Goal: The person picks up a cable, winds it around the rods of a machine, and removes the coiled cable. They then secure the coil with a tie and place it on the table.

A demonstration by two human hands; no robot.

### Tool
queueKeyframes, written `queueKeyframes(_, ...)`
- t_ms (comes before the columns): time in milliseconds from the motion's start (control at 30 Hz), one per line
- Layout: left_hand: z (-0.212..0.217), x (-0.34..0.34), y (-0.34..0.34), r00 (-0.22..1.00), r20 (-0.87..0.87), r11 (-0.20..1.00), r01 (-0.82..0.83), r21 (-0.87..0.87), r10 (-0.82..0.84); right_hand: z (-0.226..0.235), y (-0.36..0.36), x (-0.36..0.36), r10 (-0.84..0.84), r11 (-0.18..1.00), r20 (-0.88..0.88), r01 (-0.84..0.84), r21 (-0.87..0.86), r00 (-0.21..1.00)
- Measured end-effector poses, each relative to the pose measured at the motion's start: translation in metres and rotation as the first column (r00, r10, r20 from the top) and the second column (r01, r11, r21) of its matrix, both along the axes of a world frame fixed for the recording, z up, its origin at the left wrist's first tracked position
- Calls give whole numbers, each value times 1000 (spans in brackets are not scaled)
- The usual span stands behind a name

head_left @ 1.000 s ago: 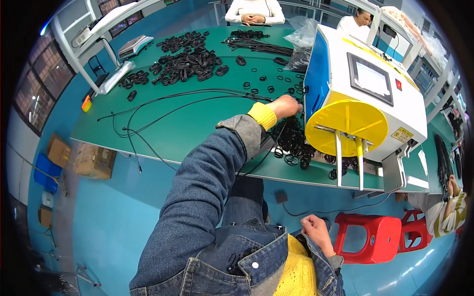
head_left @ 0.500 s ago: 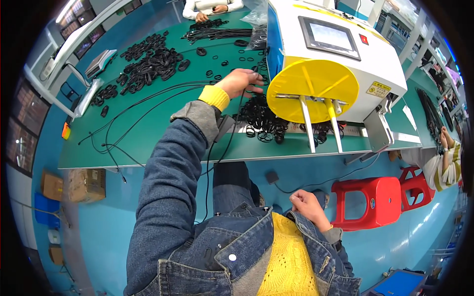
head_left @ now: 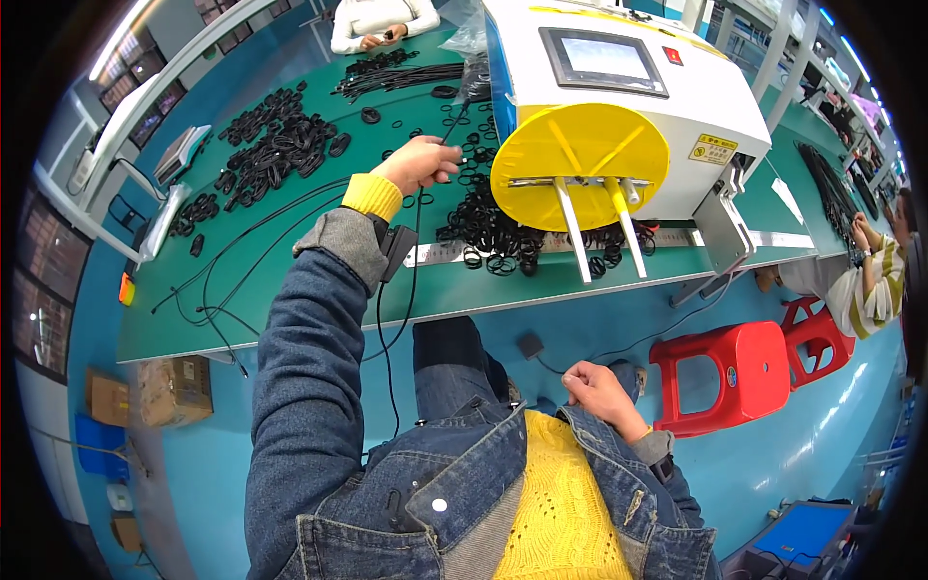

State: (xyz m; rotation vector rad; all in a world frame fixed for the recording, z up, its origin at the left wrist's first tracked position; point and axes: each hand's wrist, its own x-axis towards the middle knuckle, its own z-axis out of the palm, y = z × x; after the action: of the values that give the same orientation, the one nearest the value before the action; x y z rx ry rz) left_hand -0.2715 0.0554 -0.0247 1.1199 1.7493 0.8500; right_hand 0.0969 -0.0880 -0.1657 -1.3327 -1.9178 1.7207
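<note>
My left hand (head_left: 420,162) reaches over the green table, its fingers closed round a thin black cable (head_left: 416,246). One stretch of the cable rises past the fingers toward the back, and another hangs down by my sleeve. Just right of that hand stands a white machine with a yellow disc (head_left: 580,159) and two rods (head_left: 572,230) sticking out of it. Small black bands (head_left: 493,222) lie heaped under the disc. My right hand (head_left: 597,391) hovers over my lap, below the table edge, with its fingers curled in and nothing visible in them.
Black coiled cables (head_left: 280,145) are piled at the table's left, with longer black cables (head_left: 280,208) in front. Across the table a person in white (head_left: 382,24) works with their hands. Red stools (head_left: 725,377) stand at the right, near another person's striped sleeve (head_left: 870,285).
My left hand has moved left, away from the disc, with the cable in it. The right hand stays curled at my lap. The whole view has shifted slightly.
</note>
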Motion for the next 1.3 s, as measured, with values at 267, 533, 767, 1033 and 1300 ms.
queueKeyframes(267,19,-1,-27,948,-306,993,111,48,-91,2,2,6,10,998,-16,-9,59,1000)
queueKeyframes(533,36,-20,-47,446,-887,984,175,-47,-121,-5,2,5,9,998,-14,-8,58,1000)
queueKeyframes(767,61,-21,-65,343,-934,976,218,-18,-94,-10,2,1,13,998,-35,-10,63,999)
queueKeyframes(1033,55,-10,-81,586,-810,910,323,260,23,4,9,12,-78,985,-63,87,148,995)
queueKeyframes(1300,94,107,-154,714,-698,812,437,386,-53,117,48,49,-136,67,-431,442,894,892)
